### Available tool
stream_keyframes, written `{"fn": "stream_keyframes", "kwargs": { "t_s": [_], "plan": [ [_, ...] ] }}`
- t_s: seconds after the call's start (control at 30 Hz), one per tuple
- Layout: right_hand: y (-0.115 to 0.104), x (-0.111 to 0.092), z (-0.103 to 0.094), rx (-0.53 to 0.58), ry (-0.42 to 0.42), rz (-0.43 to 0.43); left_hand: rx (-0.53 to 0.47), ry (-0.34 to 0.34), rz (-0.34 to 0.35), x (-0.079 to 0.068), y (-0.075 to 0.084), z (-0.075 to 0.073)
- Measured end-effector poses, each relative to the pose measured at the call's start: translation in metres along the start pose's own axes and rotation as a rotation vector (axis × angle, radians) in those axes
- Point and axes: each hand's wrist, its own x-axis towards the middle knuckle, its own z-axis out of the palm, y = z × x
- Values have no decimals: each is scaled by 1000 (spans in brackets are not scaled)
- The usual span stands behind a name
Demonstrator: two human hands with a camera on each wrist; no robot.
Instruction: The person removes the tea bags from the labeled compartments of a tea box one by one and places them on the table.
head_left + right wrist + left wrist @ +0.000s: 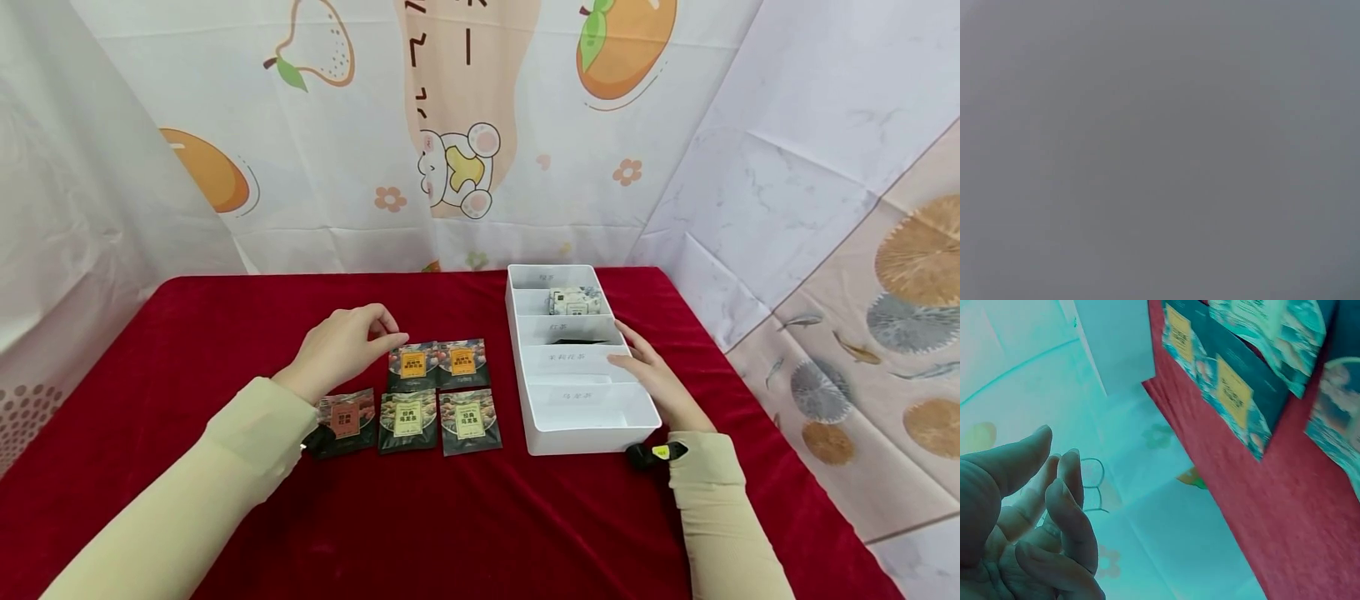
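Observation:
My left hand (341, 346) hovers beside two dark tea sachets with orange labels (412, 365), its fingers loosely bent. Nothing is between the thumb and fingers of that hand (1041, 519) in the left wrist view. Nearer me lie two sachets with pale green labels (408, 420) and, partly behind my left wrist, one with a red label (347, 419). On the right stands a white divided box (592, 440). My right hand (660, 387) holds its right wall, thumb over the rim and fingers outside. The right wrist view is a grey blur.
The box has several compartments with written labels. A white patterned sachet (575, 301) stands in one towards the back, and a dark sachet (577, 341) shows in another. A red cloth (420, 525) covers the table, with a printed curtain (315, 167) behind it.

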Motion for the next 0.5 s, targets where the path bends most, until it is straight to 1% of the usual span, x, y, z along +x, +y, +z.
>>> {"fn": "stream_keyframes", "kwargs": {
  "t_s": [0.17, 0.5],
  "plan": [
    [0, 0, 1, 2, 3, 4, -7, 4, 18, 6, 10, 0],
    [0, 0, 0, 11, -2, 9, -62, 21, 20, 20, 29, -1]
  ]
}}
